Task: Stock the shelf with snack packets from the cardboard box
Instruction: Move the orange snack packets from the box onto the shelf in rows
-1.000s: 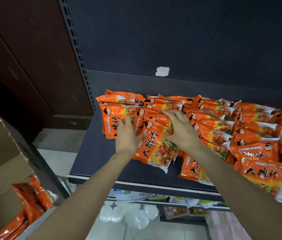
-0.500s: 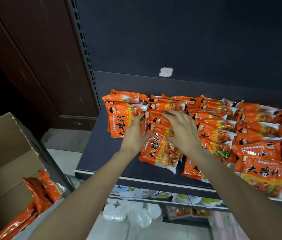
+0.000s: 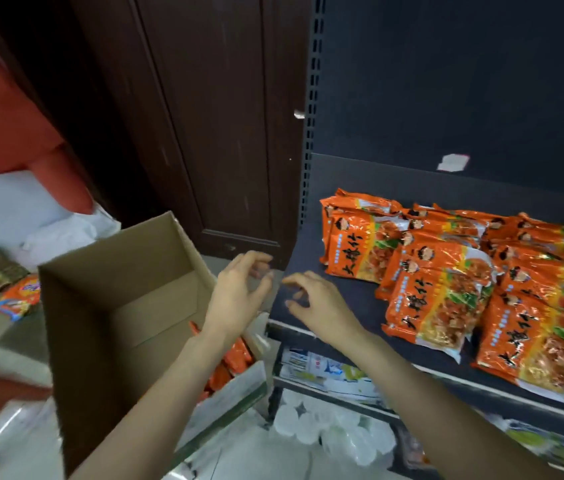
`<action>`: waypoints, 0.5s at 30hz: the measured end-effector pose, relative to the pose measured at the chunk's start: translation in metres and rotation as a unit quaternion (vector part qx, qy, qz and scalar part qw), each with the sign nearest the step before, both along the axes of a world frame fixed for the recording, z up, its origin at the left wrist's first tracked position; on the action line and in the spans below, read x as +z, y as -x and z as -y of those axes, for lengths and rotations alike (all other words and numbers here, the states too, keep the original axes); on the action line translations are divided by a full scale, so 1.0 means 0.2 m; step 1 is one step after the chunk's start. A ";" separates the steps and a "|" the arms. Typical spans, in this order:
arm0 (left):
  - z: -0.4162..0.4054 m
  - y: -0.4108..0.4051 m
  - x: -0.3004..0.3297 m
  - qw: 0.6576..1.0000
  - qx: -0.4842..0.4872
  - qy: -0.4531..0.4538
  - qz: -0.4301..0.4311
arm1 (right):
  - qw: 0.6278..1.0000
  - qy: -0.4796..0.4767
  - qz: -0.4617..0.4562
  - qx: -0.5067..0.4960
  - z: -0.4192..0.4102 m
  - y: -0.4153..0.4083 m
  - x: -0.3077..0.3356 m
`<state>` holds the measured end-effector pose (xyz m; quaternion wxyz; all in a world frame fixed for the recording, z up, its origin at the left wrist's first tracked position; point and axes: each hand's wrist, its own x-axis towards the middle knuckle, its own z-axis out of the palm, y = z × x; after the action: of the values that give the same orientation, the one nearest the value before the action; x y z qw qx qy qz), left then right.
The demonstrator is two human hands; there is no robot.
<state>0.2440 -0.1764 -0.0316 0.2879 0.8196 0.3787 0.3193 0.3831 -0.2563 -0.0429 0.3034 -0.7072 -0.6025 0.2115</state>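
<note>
Leftmost, a stray snack bag [image 3: 18, 296] in orange and blue lies apart among blurred clutter low on the floor side. Next comes the one cardboard box [image 3: 114, 306], open at the top with its tall flaps standing up; a few orange snack packets [image 3: 235, 353] show at its right inner corner, too hidden by the forearm to count. Behind the box stands a dark brown wooden door [image 3: 211, 133].

Both hands are bare and hold nothing. The left hand [image 3: 239, 299] hangs over the box's right edge, fingers loosely spread and curled. The right hand [image 3: 318, 303] hovers just beside it, over the bare left front corner of the shelf [image 3: 311, 258], fingers likewise parted and bent, touching no packet.

To the right, the dark shelf carries the stocked packets [image 3: 440, 299], all the same orange kind with black lettering, lying flat and overlapping in rows that run from back to front. Roughly a dozen can be made out before the frame cuts them off; an exact count is not possible. A slotted upright [image 3: 310, 133] marks the shelf's left end, and one pale sticker [image 3: 453, 162] sits on the back panel. Under the shelf, a lower tier holds white and pale packaged goods [image 3: 329, 372], blurred.
</note>
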 end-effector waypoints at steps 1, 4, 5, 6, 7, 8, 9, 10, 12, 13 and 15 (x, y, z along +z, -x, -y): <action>-0.03 0.09 -0.02 1.000 0.011 0.006 -0.005 | 1.000 0.015 -0.007 0.006 -0.04 0.09 -0.01; -0.13 0.34 -0.11 0.997 0.032 0.049 -0.048 | 0.997 0.077 -0.016 0.005 -0.14 0.32 -0.07; -0.17 0.41 -0.14 0.995 0.028 0.066 -0.074 | 0.995 0.102 -0.007 0.002 -0.16 0.38 -0.09; -0.20 0.47 -0.18 0.990 0.018 0.085 -0.109 | 0.992 0.125 0.001 -0.002 -0.18 0.42 -0.11; -0.22 0.51 -0.22 0.983 0.005 0.107 -0.148 | 0.990 0.144 0.006 -0.008 -0.20 0.46 -0.12; -0.24 0.55 -0.26 0.974 -0.009 0.128 -0.187 | 0.988 0.154 0.008 -0.015 -0.21 0.48 -0.14; -0.26 0.58 -0.29 0.965 -0.021 0.145 -0.219 | 0.987 0.159 0.004 -0.025 -0.22 0.50 -0.15; -0.26 0.61 -0.32 0.957 -0.028 0.163 -0.240 | 0.987 0.159 -0.004 -0.039 -0.22 0.51 -0.15; -0.27 0.64 -0.38 0.944 -0.029 0.209 -0.255 | 0.986 0.150 -0.012 -0.068 -0.22 0.53 -0.16; -0.27 0.64 -0.40 0.940 -0.027 0.228 -0.254 | 0.986 0.147 -0.011 -0.081 -0.22 0.53 -0.16; -0.28 0.65 -0.45 0.938 -0.024 0.249 -0.240 | 0.985 0.143 -0.006 -0.094 -0.23 0.54 -0.17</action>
<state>0.1149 -0.1195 -0.1216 0.3908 0.7827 0.4844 0.0015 0.2760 -0.2107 -0.0764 0.2213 -0.7958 -0.4948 0.2700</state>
